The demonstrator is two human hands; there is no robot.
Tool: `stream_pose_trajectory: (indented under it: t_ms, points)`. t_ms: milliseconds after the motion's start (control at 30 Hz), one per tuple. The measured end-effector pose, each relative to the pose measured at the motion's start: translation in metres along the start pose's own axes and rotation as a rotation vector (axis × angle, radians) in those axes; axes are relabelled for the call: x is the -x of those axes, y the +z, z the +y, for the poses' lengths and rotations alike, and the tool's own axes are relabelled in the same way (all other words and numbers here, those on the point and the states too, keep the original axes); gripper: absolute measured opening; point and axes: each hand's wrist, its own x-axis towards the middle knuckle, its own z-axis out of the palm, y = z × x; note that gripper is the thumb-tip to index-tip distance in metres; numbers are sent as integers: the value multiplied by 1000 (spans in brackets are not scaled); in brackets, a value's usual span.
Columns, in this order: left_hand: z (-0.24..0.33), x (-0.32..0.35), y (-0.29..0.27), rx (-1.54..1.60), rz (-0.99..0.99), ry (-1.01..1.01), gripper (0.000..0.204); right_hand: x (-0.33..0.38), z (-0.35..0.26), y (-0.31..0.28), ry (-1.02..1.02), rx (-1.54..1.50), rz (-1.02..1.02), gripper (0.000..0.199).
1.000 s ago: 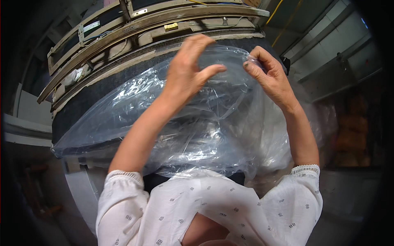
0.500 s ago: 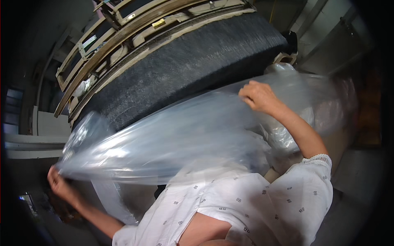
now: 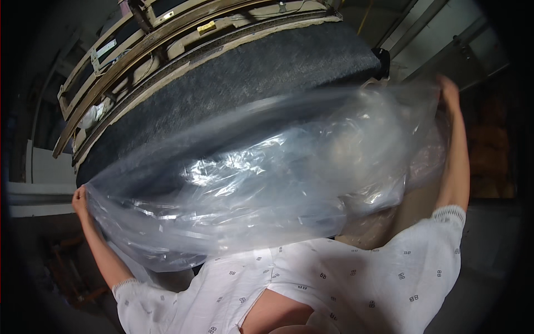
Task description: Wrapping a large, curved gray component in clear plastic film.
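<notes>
Over on the person's left, the left hand [image 3: 80, 199] pinches one end of a clear sheet [image 3: 239, 172]; a slatted frame [image 3: 150, 42] runs behind the dark table [image 3: 239, 83]; the sheet spreads wide before the chest, overlapping the table's near side; the right hand [image 3: 448, 92], slightly blurred, grips its other end.

The white top [image 3: 356, 289] carries small, dark, spaced printed marks [image 3: 323, 275]. The neckline [image 3: 268, 288] is an open V. Each loose sleeve [image 3: 146, 306] terminates in a lace-like white cuff [image 3: 449, 214]. The left hand [image 3: 80, 201], the right hand [image 3: 449, 93] and both forearms [image 3: 457, 161] are bare.
</notes>
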Motion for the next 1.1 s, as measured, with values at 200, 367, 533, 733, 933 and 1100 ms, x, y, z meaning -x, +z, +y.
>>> stream_pose_trajectory:
  t_ms: [200,367,533,733,933,1100]
  points:
    - [25,-3,51,317,33,-126,26,55,-255,49,-678,-129,650,36]
    - [-14,18,0,139,-39,-86,27,70,-168,203,-886,195,-223,37]
    - [-35,21,-60,112,-174,-156,25,59,-226,227,-496,281,-332,34]
    - [139,55,7,358,-181,-322,36,5,-183,250,-481,161,-346,43]
    - [142,40,66,312,267,38,27,-54,-161,247,-219,669,-414,45]
    - [135,27,68,397,318,28,27,93,-352,306,-1127,200,-86,25]
